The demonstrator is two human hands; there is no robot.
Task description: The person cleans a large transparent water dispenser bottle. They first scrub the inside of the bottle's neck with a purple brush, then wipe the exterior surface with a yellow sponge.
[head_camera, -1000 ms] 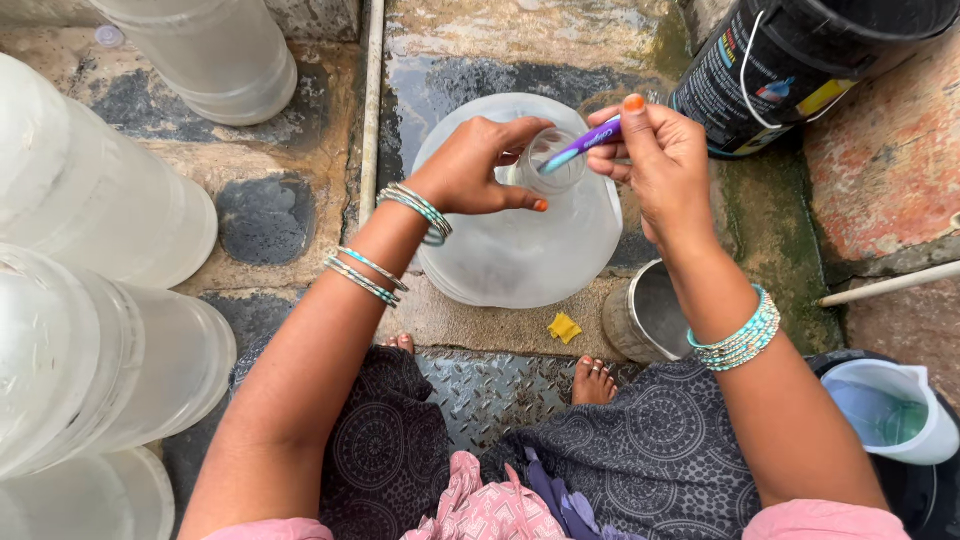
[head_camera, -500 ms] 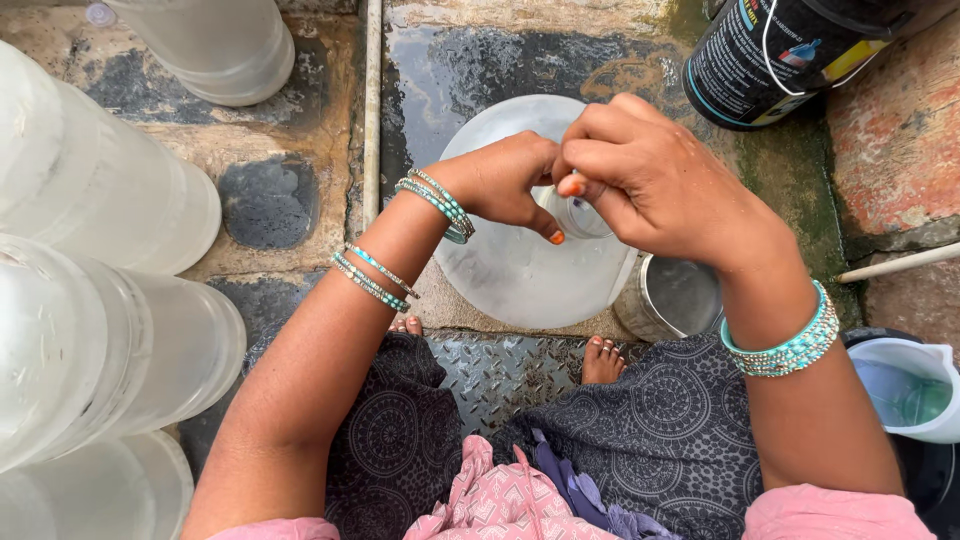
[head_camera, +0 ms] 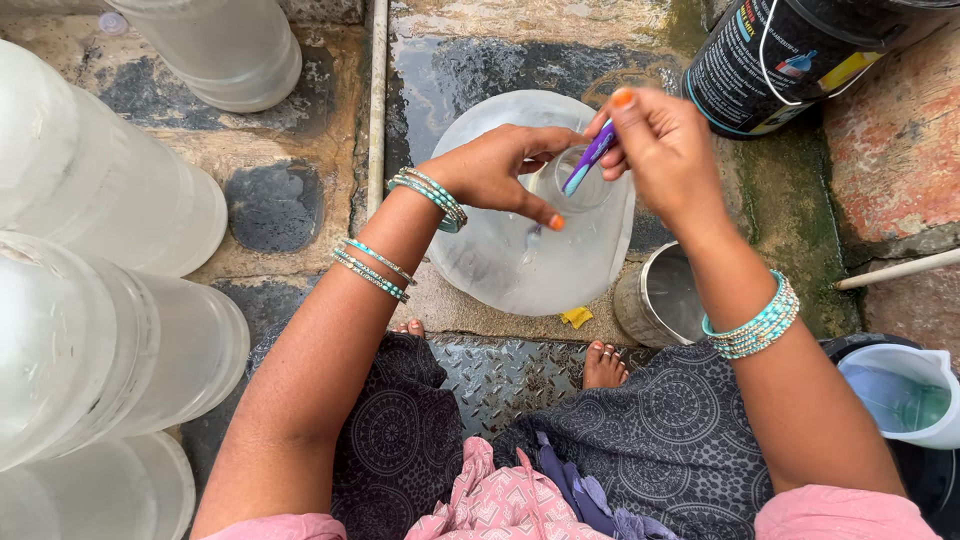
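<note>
Purple plastic toothbrush (head_camera: pixel 589 158) slants down-left into mouth of big translucent water jug (head_camera: pixel 520 250), pinched in right hand (head_camera: pixel 662 150) fingers; left hand (head_camera: pixel 500 170) fingers curl round jug's neck, just beside.

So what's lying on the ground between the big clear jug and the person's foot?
In the head view, a small yellow scrap lies on the wet stone between the jug and the foot.

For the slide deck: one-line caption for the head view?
Left hand steadies a clear water jug by its neck while right hand holds a purple toothbrush at its mouth.
</note>
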